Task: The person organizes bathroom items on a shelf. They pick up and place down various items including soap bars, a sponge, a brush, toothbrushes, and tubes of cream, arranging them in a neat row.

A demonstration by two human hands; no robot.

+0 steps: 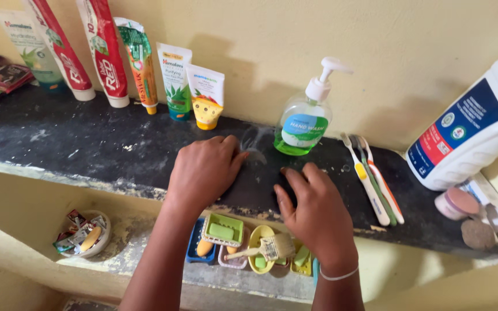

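My left hand [204, 170] rests palm down on the dark stone shelf [87, 150], fingers curled toward a pale dusty smear beside the pump bottle of green hand wash [302, 128]. Just in front of that bottle, my right hand [315, 210] lies flat on the shelf with its fingers spread. Neither hand holds anything. Several toothbrushes [376, 181] lie to the right of my right hand.
Several tubes [139, 63] lean against the yellow wall at the back left. A large white bottle [474, 135] and a small pink-lidded jar [456, 203] stand at the right end. On the lower ledge sit soap dishes [223, 230], a brush [269, 249] and a bowl of sachets [85, 233].
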